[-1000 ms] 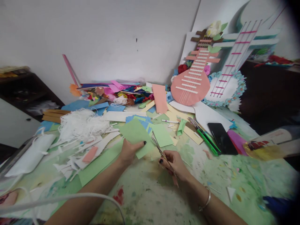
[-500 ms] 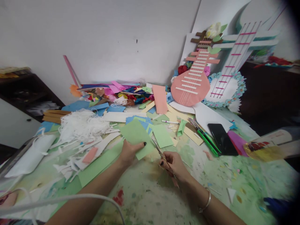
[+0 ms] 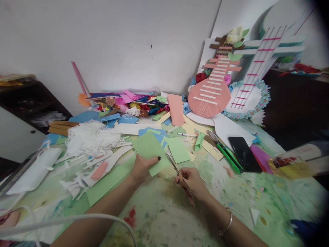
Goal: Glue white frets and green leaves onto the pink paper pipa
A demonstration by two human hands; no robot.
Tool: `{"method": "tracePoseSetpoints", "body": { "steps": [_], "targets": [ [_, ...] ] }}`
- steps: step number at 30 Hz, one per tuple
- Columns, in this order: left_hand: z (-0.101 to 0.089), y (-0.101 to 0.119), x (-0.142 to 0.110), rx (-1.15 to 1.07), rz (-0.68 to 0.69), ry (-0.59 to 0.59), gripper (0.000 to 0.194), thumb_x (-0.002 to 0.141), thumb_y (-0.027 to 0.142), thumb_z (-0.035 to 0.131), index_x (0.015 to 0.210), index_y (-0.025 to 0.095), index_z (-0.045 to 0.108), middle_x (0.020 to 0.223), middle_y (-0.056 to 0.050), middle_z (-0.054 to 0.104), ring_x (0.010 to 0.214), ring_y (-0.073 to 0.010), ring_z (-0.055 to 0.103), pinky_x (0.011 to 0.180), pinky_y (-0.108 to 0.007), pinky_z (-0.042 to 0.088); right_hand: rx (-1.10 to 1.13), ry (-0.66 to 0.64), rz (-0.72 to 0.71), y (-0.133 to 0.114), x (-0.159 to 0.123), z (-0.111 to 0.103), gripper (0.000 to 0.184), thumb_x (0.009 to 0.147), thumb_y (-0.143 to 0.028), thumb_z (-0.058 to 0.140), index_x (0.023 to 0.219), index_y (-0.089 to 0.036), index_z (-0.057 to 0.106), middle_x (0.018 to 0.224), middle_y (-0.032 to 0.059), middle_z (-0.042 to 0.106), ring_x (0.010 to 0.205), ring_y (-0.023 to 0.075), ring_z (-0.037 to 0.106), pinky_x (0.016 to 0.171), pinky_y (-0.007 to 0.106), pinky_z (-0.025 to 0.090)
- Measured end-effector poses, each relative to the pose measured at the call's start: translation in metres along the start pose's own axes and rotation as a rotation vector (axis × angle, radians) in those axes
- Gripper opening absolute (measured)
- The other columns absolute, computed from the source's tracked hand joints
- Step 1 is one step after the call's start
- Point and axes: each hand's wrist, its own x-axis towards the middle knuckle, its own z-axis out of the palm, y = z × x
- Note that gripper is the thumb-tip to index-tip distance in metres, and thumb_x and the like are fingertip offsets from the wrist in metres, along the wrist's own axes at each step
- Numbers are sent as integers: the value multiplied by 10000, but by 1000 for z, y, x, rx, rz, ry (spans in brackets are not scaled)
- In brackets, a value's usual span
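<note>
My left hand [image 3: 142, 167] grips a sheet of green paper [image 3: 149, 147] by its lower edge, thumb on top and fingers hidden beneath. In my right hand [image 3: 191, 181] is a pair of scissors [image 3: 175, 166], held around the middle, blades pointing up and left. The blade tips lie close to the right edge of the green sheet; I cannot tell whether they touch it. A smaller green paper rectangle [image 3: 179, 150] lies just beyond the blades. Under my left wrist runs a long green paper strip [image 3: 108, 183].
White string [image 3: 92, 137] is heaped at the left, near paper scraps. A phone [image 3: 244, 153] and green cutter [image 3: 229, 160] lie at the right. Paper instruments, one a pink lute [image 3: 209, 97], lean on the back wall. A white cable [image 3: 77, 216] crosses the lower left.
The view has shifted very slightly. Both hands, the green sheet and the scissors stay nearly where they were; the fingers of my right hand have moved a little.
</note>
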Motion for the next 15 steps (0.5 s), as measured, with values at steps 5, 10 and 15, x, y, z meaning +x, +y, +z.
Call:
{"method": "tracePoseSetpoints", "body": {
  "steps": [5,10,15],
  "targets": [
    [2,0,0,-4,-8,5,457,542,207,787,974,160,647,963,-85,708,881,-245,659,740,-333,538,-6,-12,23,0,1,-1,371,628,-409,686,485,-185,427,346,-90,341,297,40,263,323,193,155],
    [4,1,-1,-24,-14,9,487,534,193,795,994,157,640,944,-80,711,864,-230,660,729,-310,538,-31,-9,39,-4,0,-1,304,632,-357,643,479,-188,441,328,-88,361,272,45,280,300,187,182],
    [5,2,-2,-43,-65,11,545,515,198,800,1030,153,628,927,-78,714,832,-237,665,724,-335,545,1,-9,92,-3,0,2,183,632,-310,590,523,-183,515,342,-85,408,246,62,314,270,188,219]
  ]
}}
